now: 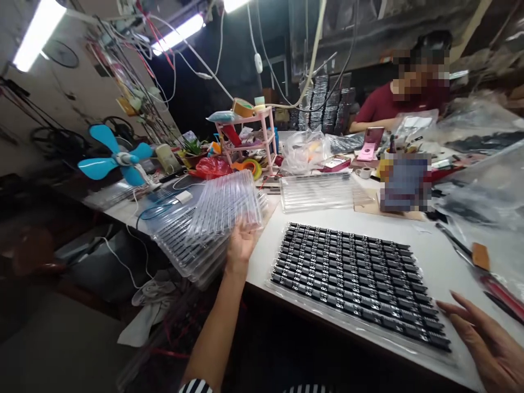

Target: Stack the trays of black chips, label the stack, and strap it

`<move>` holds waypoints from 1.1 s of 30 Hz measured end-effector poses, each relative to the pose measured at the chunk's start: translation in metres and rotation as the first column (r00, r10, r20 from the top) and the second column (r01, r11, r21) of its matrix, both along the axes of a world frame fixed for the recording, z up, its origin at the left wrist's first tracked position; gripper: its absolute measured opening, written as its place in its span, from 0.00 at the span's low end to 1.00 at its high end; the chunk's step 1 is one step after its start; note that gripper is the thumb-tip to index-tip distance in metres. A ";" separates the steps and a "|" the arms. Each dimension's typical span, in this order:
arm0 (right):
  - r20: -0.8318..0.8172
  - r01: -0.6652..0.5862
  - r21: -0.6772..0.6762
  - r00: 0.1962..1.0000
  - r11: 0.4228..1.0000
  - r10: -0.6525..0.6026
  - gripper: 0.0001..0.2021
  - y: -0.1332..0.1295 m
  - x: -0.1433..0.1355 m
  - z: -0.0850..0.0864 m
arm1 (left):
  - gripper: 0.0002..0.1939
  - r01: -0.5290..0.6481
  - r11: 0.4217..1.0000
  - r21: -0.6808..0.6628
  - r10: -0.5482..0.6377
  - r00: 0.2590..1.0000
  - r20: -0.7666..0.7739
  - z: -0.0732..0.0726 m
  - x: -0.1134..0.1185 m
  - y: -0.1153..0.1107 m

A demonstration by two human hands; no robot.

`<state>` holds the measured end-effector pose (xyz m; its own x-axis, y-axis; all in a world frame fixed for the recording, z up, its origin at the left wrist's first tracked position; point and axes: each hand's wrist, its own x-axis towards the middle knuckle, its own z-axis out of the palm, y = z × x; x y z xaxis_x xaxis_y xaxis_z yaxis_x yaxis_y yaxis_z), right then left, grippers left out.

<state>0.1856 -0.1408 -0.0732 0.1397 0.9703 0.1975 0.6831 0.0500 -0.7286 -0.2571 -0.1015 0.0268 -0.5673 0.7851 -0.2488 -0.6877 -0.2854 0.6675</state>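
My left hand (240, 244) is closed on the near edge of a clear ribbed plastic tray (224, 204), which tilts above a stack of similar trays (180, 245) holding dark parts. In front of me lies another clear tray (311, 297) filled with rows of small black parts with silvery markings (352, 278); I cannot tell their exact kind. Beside that tray's right end, my right hand (481, 338) has its fingers stretched out and holds nothing. Its fingertips are close to the tray's edge; contact is unclear.
Behind the filled tray lies a clear ribbed tray (323, 192). A blue fan (123, 158) and a pink shelf (249, 136) stand at the back left. Across the table sits a person (376, 109). Tools with a red handle (503, 295) lie at the right.
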 end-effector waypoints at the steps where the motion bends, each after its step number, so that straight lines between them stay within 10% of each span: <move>1: -0.034 0.027 -0.040 0.999 0.999 -0.028 0.27 -0.005 -0.006 0.008 | 0.16 0.010 1.000 0.004 -0.010 1.000 0.001 0.002 0.002 -0.005; 7: -0.317 0.099 -0.002 0.944 0.995 -0.094 0.24 -0.013 -0.034 0.062 | 0.13 0.252 0.950 -0.183 -0.282 0.945 -0.163 -0.004 0.000 -0.053; 14: -0.730 -0.259 -0.158 0.681 0.953 0.063 0.34 0.010 -0.050 0.086 | 0.20 0.282 0.808 -0.517 -0.554 0.662 -0.505 -0.038 0.004 -0.039; 21: -0.480 -0.278 -0.256 0.868 0.926 0.128 0.30 -0.014 -0.027 0.083 | 0.29 0.057 0.779 -0.625 -0.627 0.119 -0.770 -0.050 0.013 -0.027; 29: -0.105 -0.100 -0.191 0.991 0.976 0.081 0.28 0.009 -0.015 0.064 | 0.31 0.126 0.783 -0.609 -0.617 0.028 -0.787 -0.053 0.014 -0.018; 33: 0.260 -0.146 -0.167 0.948 0.975 0.186 0.22 0.029 -0.035 0.065 | 0.30 0.148 0.782 -0.605 -0.585 -0.157 -0.796 -0.058 0.017 -0.008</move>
<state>0.1506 -0.1114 -0.0078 -0.0653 0.9959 0.0621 0.8471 0.0883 -0.5241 -0.2400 -0.1095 -0.0308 -0.0376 0.9992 -0.0146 0.7174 0.0372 0.6956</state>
